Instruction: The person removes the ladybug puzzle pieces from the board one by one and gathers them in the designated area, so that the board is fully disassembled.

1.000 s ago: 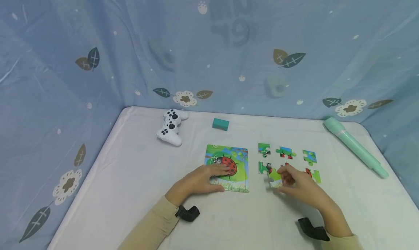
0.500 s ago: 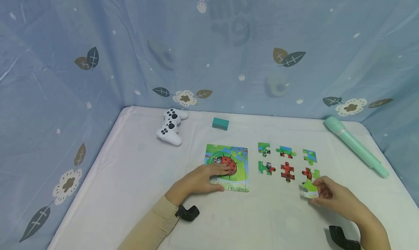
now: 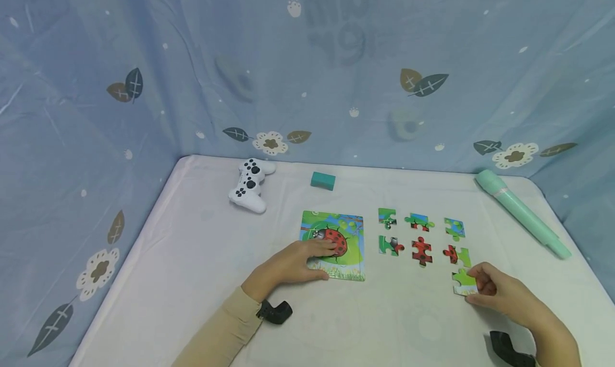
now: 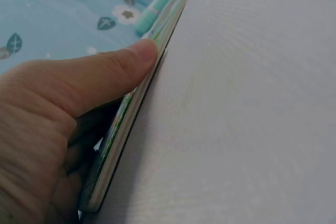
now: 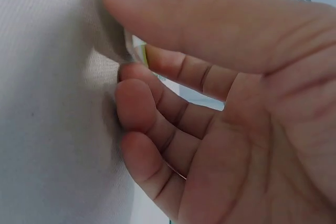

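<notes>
My left hand (image 3: 290, 265) lies over the lower left of a square ladybug puzzle board (image 3: 354, 247), fingers stretched across its picture. The left wrist view shows the thumb (image 4: 118, 69) against the near edge of the board. On the right, my right hand (image 3: 504, 295) pinches a green and white jigsaw piece (image 3: 464, 284) between thumb and fingers, low at the table. This piece sits just below a red and green jigsaw piece (image 3: 463, 257). In the right wrist view the hand (image 5: 226, 145) hides most of the pinched piece; its other fingers are curled.
Several loose jigsaw pieces lie in two rows between the hands, among them a red spotted one (image 3: 422, 251). A white game controller (image 3: 251, 185), a teal block (image 3: 323, 181) and a mint-green tube-like object (image 3: 521, 212) lie farther back. A patterned curtain (image 3: 336, 89) stands behind the table.
My right hand has carried the jigsaw piece rightward and nearer to me, from beside the lower left loose pieces to below the right-hand column. The left hand has stayed on the board.
</notes>
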The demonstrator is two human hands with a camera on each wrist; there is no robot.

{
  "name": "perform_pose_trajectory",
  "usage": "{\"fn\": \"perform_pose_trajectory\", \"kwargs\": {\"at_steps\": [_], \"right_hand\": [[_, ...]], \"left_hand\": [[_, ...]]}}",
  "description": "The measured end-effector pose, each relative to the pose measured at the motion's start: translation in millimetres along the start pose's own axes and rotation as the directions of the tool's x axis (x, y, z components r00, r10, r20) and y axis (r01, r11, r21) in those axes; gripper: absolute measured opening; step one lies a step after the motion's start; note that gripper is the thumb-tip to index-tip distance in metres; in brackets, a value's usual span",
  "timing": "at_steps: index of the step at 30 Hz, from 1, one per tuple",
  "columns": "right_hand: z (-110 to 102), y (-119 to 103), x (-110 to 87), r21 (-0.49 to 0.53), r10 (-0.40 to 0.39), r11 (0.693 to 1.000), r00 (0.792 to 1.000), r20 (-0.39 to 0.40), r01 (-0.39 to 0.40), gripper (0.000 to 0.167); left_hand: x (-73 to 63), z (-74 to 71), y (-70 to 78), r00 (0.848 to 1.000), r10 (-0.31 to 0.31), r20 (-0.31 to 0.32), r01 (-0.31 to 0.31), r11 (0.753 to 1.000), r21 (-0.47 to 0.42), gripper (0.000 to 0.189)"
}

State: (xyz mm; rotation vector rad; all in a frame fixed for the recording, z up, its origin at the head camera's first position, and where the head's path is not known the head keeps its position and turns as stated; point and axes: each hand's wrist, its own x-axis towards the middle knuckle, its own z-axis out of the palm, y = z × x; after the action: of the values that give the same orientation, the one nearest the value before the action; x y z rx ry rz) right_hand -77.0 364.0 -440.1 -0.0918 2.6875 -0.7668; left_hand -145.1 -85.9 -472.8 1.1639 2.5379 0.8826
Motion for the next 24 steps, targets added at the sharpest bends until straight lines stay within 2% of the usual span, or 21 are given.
{"fn": "perform_pose_trajectory", "kwargs": {"at_steps": [9, 15, 18, 20, 24], "right_hand": [[-4, -2, 2.2, -0.02, 0.061, 0.998, 0.998, 0.016, -0.06, 0.06], [-6, -8, -2.5, 0.0, 0.039, 0.999, 0.996, -0.082, -0.04, 0.059], [-5, -14, -3.9, 0.038, -0.021, 0.999, 0.986, -0.164, 0.027, 0.054], [-3, -18, -4.0, 0.077, -0.096, 0.99, 0.971, -0.221, 0.115, 0.051], [5, -32, -0.1, 0.172, -0.229, 0.944, 0.936, -0.267, 0.28, 0.052]], "left_hand": [[0.2, 0.5, -0.6, 1.0, -0.008, 0.0, 0.008, 1.0, -0.001, 0.058], [-0.4, 1.0, -1.2, 1.0, -0.004, -0.003, 0.004, 1.0, -0.016, 0.056], [-0.3, 1.2, -1.3, 1.0, -0.008, -0.004, 0.008, 1.0, -0.025, 0.056], [-0.2, 1.3, -1.3, 1.0, -0.012, -0.005, 0.012, 1.0, -0.028, 0.055], [0.0, 1.1, -1.4, 1.0, -0.018, -0.004, 0.018, 0.999, -0.029, 0.055]]}}
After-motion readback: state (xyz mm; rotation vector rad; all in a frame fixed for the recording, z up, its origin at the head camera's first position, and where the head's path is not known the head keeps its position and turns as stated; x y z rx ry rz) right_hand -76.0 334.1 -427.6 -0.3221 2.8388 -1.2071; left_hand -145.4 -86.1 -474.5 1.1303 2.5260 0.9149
